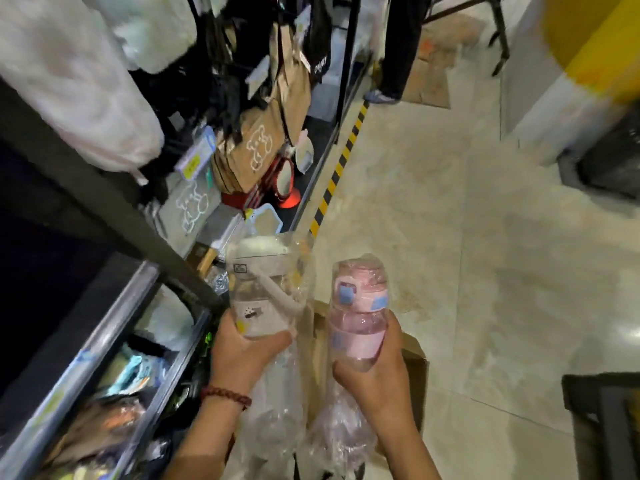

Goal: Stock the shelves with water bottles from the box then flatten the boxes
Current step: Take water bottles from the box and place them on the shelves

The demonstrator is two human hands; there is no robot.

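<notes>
left: shelf rack blocks | right: floor open | below: box

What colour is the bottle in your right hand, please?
Pink bottle, in the right hand; head view.

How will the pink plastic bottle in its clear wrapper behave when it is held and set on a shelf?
The pink plastic bottle in its clear wrapper looks empty, so it is probably light. The loose, glossy film under the right hand may slide, so the grip could slip. Tall and narrow, with a bulky lid, it may tip if set down carelessly.
</notes>
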